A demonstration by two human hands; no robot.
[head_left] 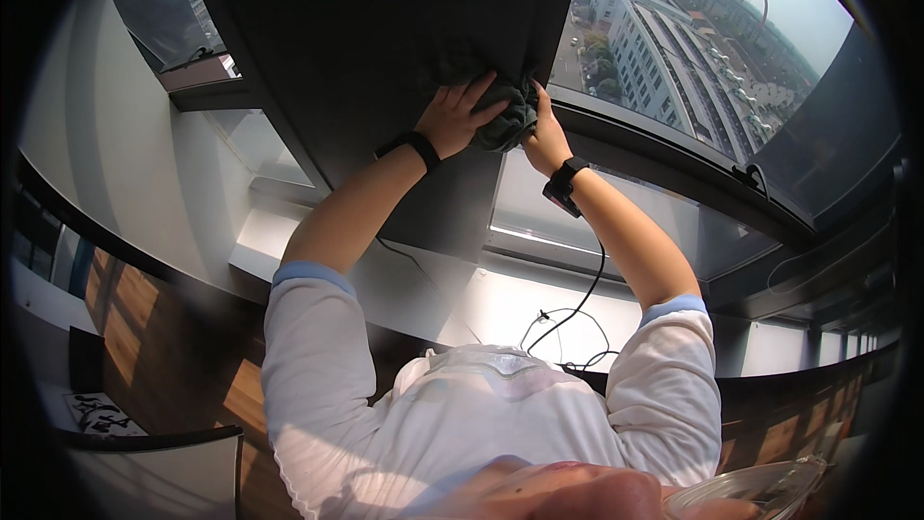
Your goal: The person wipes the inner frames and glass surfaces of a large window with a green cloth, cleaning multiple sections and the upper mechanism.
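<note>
A crumpled dark cloth [505, 123] is bunched between my two hands, against a dark panel [346, 29] beside the window. My left hand [455, 115] lies over the cloth's left side with its fingers spread across it. At the cloth's right edge, near the corner of the window frame [650, 137], my right hand [545, 133] grips it, with the thumb side up. Black bands are around both wrists. Part of the cloth is lost in the dark of the panel.
Black and pale cables [577, 318] lie looped on the white sill below my arms. A window handle [754, 177] juts out at the right, and another window stands at the upper left. Wooden flooring [137, 318] shows at the lower left.
</note>
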